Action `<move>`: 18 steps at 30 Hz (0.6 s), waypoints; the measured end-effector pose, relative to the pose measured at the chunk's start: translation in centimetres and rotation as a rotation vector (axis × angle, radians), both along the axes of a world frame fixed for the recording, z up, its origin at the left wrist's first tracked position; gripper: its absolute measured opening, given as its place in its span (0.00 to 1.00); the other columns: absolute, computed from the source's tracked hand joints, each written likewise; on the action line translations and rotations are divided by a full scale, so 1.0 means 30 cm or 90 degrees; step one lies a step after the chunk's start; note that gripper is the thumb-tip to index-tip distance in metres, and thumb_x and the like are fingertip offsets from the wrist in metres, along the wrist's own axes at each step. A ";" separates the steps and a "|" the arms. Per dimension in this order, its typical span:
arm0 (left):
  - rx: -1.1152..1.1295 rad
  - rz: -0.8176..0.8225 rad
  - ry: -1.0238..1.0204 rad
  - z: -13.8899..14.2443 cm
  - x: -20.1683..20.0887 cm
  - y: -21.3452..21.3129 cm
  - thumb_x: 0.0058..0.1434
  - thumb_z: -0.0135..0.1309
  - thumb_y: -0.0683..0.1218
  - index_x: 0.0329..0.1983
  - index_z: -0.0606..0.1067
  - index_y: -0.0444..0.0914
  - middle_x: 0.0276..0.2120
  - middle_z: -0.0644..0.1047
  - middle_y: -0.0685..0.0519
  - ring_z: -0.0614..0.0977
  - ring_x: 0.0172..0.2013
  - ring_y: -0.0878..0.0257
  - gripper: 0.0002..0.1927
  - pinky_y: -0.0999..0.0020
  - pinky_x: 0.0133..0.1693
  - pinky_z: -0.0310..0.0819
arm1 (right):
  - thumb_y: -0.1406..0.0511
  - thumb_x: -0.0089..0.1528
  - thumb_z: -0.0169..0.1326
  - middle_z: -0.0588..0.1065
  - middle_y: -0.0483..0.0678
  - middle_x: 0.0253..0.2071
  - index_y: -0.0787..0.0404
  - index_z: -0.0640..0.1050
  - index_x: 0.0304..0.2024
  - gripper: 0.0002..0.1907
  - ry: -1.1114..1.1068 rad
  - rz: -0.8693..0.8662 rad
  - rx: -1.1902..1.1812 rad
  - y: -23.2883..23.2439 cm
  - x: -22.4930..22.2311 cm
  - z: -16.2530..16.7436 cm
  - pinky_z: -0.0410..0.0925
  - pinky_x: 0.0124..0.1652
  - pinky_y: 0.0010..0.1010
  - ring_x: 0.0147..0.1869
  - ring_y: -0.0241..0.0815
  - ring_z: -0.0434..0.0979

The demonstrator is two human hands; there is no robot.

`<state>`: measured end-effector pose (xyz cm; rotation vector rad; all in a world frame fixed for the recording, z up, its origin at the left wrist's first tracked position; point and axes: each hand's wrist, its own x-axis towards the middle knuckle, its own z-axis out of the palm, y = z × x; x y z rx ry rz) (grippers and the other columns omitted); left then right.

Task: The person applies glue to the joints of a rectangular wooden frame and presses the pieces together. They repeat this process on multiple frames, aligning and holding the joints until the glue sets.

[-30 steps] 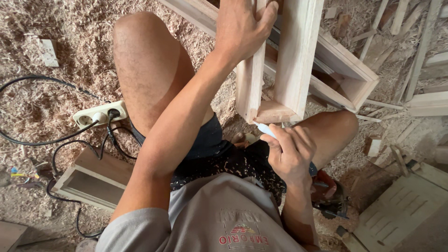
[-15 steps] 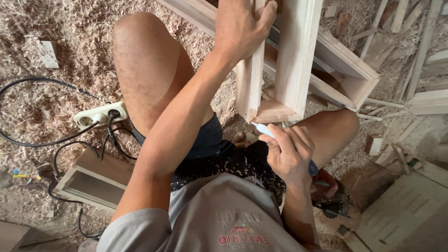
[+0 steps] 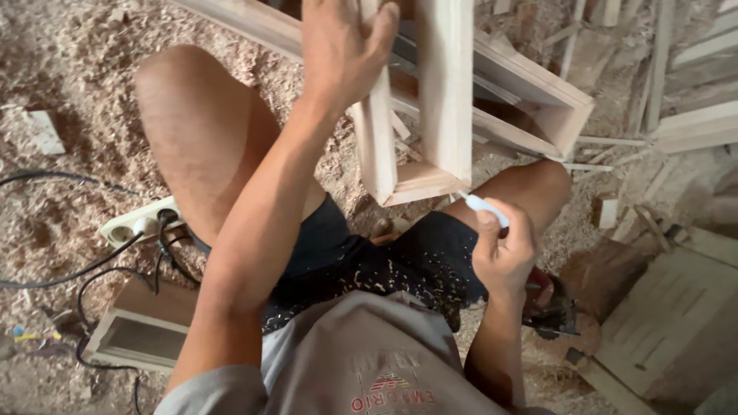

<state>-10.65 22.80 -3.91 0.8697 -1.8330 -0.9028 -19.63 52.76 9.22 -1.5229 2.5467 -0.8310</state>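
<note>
At the bottom of the frame I see the grey shirt with a red print (image 3: 361, 369), and above it the dark shorts flecked with wood chips (image 3: 369, 261). Just right of centre, my right hand (image 3: 503, 250) is curled tight around a small white, pen-shaped tool (image 3: 484, 206). Its long axis runs diagonally, and the tip points up and left, touching or nearly touching the lower right corner of the pale rectangular wooden frame (image 3: 419, 180). I cannot tell what kind of tool it is.

That frame stands upright between the two bare knees, its long axis running from the centre up to the top edge. I count two vertical rails and one short bottom rail joining them. My left hand (image 3: 342, 46), in the upper centre, grasps the left rail, with the fingers spread and wrapped over it.

In the lower left lies one small open wooden box (image 3: 138, 334). Above it sits one white power strip (image 3: 138, 223) with black cables plugged in.

Farther off, in the upper right, a second, larger wooden frame (image 3: 530, 100) lies tilted on the sawdust-covered floor (image 3: 69, 77), with loose wooden slats (image 3: 696, 127) scattered beside it.
</note>
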 end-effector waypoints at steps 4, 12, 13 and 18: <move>0.139 -0.046 -0.015 0.008 -0.012 0.005 0.72 0.58 0.47 0.48 0.73 0.34 0.35 0.73 0.47 0.76 0.30 0.59 0.11 0.59 0.34 0.74 | 0.66 0.72 0.57 0.78 0.54 0.41 0.65 0.78 0.47 0.07 0.042 -0.024 0.000 0.028 -0.045 -0.006 0.72 0.43 0.38 0.43 0.51 0.81; 0.026 -0.008 0.038 0.020 -0.015 0.017 0.70 0.61 0.44 0.50 0.72 0.31 0.42 0.75 0.40 0.80 0.38 0.48 0.14 0.52 0.43 0.77 | 0.68 0.69 0.59 0.77 0.56 0.38 0.65 0.78 0.45 0.06 0.103 0.039 -0.006 0.025 -0.074 -0.006 0.70 0.43 0.45 0.42 0.58 0.78; -0.010 0.002 0.035 0.020 -0.013 0.019 0.70 0.62 0.43 0.49 0.72 0.32 0.43 0.76 0.40 0.80 0.43 0.44 0.13 0.49 0.48 0.76 | 0.68 0.69 0.59 0.76 0.56 0.38 0.65 0.78 0.46 0.06 0.103 0.042 -0.006 0.024 -0.075 -0.007 0.70 0.43 0.46 0.42 0.58 0.78; 0.050 -0.004 0.061 0.020 -0.016 0.023 0.69 0.61 0.44 0.52 0.73 0.31 0.46 0.77 0.38 0.80 0.47 0.41 0.16 0.49 0.52 0.74 | 0.66 0.69 0.60 0.77 0.55 0.37 0.65 0.78 0.45 0.07 0.103 0.053 -0.012 0.020 -0.079 -0.008 0.70 0.42 0.45 0.41 0.57 0.77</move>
